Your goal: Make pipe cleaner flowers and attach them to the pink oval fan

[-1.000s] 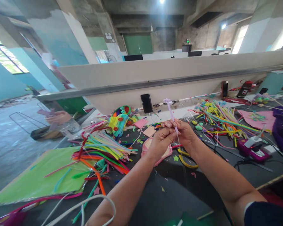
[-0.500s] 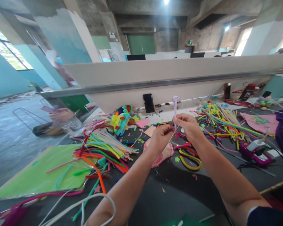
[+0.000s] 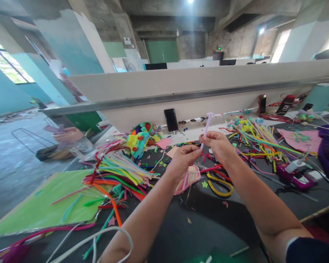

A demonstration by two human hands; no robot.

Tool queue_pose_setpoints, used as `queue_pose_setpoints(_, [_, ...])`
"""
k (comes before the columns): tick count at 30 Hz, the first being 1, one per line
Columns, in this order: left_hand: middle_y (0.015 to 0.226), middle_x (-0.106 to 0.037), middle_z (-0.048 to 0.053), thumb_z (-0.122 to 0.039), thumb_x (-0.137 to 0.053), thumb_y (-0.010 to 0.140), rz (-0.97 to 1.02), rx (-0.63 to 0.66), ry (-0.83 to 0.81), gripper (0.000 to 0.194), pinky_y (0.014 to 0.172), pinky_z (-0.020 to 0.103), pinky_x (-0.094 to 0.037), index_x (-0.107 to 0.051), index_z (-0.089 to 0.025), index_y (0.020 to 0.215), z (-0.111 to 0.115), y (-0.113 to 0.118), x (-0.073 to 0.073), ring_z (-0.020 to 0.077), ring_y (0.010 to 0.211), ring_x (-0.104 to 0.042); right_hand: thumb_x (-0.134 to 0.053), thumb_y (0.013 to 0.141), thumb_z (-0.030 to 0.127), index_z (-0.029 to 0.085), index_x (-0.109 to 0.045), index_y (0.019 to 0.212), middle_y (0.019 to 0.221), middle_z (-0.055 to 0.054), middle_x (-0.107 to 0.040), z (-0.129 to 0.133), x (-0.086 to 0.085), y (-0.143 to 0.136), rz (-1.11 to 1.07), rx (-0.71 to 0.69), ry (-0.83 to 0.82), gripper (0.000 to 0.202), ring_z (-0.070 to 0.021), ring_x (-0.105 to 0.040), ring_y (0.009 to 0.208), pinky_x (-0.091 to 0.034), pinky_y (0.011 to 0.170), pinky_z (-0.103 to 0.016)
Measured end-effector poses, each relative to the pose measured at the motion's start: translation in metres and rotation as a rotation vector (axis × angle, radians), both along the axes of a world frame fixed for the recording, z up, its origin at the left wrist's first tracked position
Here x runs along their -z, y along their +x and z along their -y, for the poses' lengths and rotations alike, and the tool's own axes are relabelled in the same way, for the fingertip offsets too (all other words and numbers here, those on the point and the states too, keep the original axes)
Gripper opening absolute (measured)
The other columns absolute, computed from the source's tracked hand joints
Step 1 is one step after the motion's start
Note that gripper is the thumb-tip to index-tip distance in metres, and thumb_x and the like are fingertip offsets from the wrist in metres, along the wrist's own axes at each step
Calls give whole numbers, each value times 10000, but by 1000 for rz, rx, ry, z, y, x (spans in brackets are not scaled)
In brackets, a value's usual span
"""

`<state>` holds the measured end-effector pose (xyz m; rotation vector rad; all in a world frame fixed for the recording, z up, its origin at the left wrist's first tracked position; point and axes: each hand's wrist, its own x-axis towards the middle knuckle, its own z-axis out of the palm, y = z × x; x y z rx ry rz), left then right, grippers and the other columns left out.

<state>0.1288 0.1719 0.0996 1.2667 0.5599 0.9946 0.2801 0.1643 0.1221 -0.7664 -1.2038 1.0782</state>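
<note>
A light purple pipe cleaner [image 3: 207,126] stands up between my hands, leaning right, with a small curled or knotted top. My left hand [image 3: 186,156] pinches its lower end. Just above, my right hand [image 3: 214,143] grips it between thumb and fingers. Below my hands a pink-edged oval piece [image 3: 190,179] lies on the dark table, partly covered by my left forearm. Yellow-handled scissors [image 3: 220,186] rest to its right, beside a red pipe cleaner [image 3: 211,168].
Bundles of coloured pipe cleaners [image 3: 126,166] lie left, more [image 3: 259,140] right. A green sheet [image 3: 44,204] covers the left side. A phone [image 3: 170,119] leans on the partition [image 3: 208,78]. A purple power strip [image 3: 293,177] and white cable [image 3: 120,230] flank my arms.
The light purple pipe cleaner has tipped from nearly upright to leaning right. A thin pale strand that ran beside it across my fingers no longer shows there. The view has shifted slightly.
</note>
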Motion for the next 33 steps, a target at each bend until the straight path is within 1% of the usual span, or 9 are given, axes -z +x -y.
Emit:
queue_pose_setpoints(5, [514,-394,-61,-305,-765,659,132,227,-171,250,418,177,-123,-622,-107,711,10,2,0,-6,401,-211,-761,641,391,172,-623,629,736,-15,-584,1,8,-5,-203,-344,-38,259,-118,-504,653,-417,622,-268])
queue_pose_setpoints(9, [498,-343,-79,-310,-764,651,152,139,-173,257,412,184,-110,-611,-114,714,15,10,3,0,399,-179,-762,644,424,178,-622,634,722,-17,-601,-8,22,-14,-305,-461,-91,283,-124,-522,670,-447,661,-275])
queue_pose_setpoints(14, [506,-405,-57,-354,-675,727,-132,-290,212,254,461,190,-231,-582,-131,648,-2,-4,-4,42,460,-309,-694,702,489,192,-692,879,895,-41,-659,-13,26,-27,-386,-161,-197,346,-132,-556,755,-451,668,-249])
queue_pose_setpoints(18, [596,-558,-15,-311,-592,766,-496,-555,496,201,572,211,-345,-626,-136,673,-8,-15,-10,95,586,-464,-697,700,477,193,-678,885,881,-24,-660,-3,23,-41,-227,95,-147,340,-128,-568,754,-440,691,-255])
queue_pose_setpoints(20, [601,-577,-14,-292,-570,771,-584,-611,554,189,583,214,-354,-631,-141,674,-6,-16,-11,100,592,-484,-680,713,470,183,-670,838,812,-20,-656,-4,24,-38,-115,130,-118,314,-122,-565,706,-434,668,-254])
queue_pose_setpoints(23, [582,-562,-21,-297,-554,782,-592,-666,587,204,571,211,-356,-612,-148,656,-5,-19,-15,98,570,-484,-692,680,410,162,-655,817,761,-35,-653,-20,24,-12,21,-65,-304,286,-124,-556,590,-422,577,-269])
queue_pose_setpoints(25, [565,-547,-25,-312,-553,788,-590,-702,587,214,564,213,-357,-609,-151,659,-6,-23,-19,97,553,-478,-690,659,338,167,-638,851,775,-30,-649,-29,18,12,14,89,-358,263,-111,-540,550,-406,538,-259])
queue_pose_setpoints(28, [584,-568,-18,-288,-559,786,-656,-758,640,190,592,224,-369,-616,-156,662,-3,-27,-24,105,573,-505,-621,727,325,169,-624,867,716,2,-609,-21,-1,32,140,551,-47,210,-83,-482,539,-382,551,-236])
queue_pose_setpoints(33, [678,-630,10,-206,-541,791,-825,-741,859,135,647,252,-383,-609,-172,680,16,-14,-21,137,665,-563,-613,768,342,170,-647,765,591,11,-585,26,-21,1,699,501,176,175,-109,-480,537,-348,548,-243])
